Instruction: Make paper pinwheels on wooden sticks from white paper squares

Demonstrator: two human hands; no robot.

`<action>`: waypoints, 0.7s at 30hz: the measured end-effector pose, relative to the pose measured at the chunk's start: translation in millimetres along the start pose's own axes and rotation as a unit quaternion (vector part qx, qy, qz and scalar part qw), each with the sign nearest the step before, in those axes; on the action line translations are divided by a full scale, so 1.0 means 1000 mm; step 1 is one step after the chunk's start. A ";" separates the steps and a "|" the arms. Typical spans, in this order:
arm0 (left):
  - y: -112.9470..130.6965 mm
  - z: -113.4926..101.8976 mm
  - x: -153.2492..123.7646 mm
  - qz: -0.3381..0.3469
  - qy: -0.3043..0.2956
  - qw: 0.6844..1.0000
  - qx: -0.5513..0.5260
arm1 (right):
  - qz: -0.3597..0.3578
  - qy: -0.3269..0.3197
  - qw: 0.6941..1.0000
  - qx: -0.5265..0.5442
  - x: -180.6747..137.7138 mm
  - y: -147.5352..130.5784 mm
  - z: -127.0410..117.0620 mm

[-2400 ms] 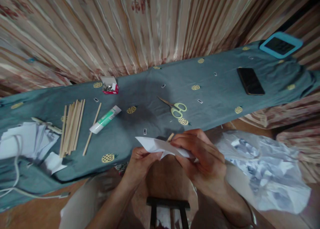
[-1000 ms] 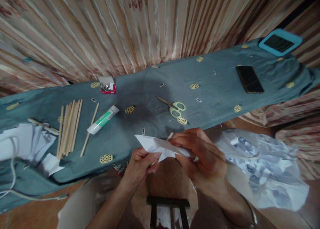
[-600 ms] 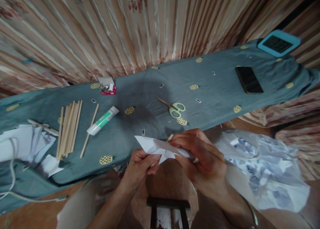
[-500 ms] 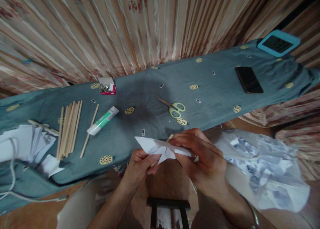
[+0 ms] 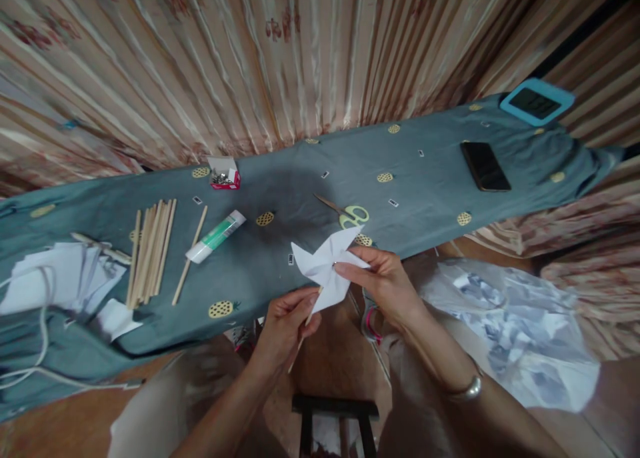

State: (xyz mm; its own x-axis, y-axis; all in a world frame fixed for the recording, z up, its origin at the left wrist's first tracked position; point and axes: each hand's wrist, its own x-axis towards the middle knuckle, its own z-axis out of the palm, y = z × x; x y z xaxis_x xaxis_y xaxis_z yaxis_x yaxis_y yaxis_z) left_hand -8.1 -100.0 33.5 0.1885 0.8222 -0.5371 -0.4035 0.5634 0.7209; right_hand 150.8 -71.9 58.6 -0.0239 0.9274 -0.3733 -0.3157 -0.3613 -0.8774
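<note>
Pinwheel [image 5: 325, 268] first: where is it?

Held in the air by the near edge of the table [image 5: 430, 188], with the scissors [image 5: 344, 211] beyond it at one o'clock and a green-and-white tube [image 5: 216, 237] towards ten.

And each grip?

From the hub, the left hand [image 5: 293, 318] is at half past seven, fingers closed round the stick [image 5: 296, 357]. The right hand [image 5: 387, 281] is at three, pinching a paper blade, thumb tip by a shiny spot [image 5: 334, 264], probably a pin head. Whether the thumb presses it or lies beside it, I can't tell.

How would you do this part well?

I'd take it as settling the hub on the stick. Hold the stick firmly, close beneath, so it can't twist. Press lightly, straight at the centre; squeezing the blades could crease them.
</note>
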 end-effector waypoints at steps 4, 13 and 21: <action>-0.010 -0.009 -0.005 0.008 0.002 1.000 -0.027 | 0.030 -0.011 0.999 -0.034 0.011 0.012 0.002; -0.029 -0.032 -0.007 -0.054 0.036 0.991 -0.117 | 0.135 -0.023 0.973 -0.187 0.033 0.021 0.016; -0.028 -0.035 -0.004 -0.070 0.026 0.985 -0.155 | 0.207 -0.056 0.925 -0.314 0.059 0.001 0.026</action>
State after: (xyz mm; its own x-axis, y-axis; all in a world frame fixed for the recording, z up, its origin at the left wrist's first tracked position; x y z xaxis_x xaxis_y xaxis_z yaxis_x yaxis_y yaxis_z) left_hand -29.0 -122.3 0.2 0.2189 0.7291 -0.6485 -0.6319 0.6123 0.4751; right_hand 124.8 -15.2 43.4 -0.1290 0.6886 -0.7136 0.3543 -0.6401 -0.6817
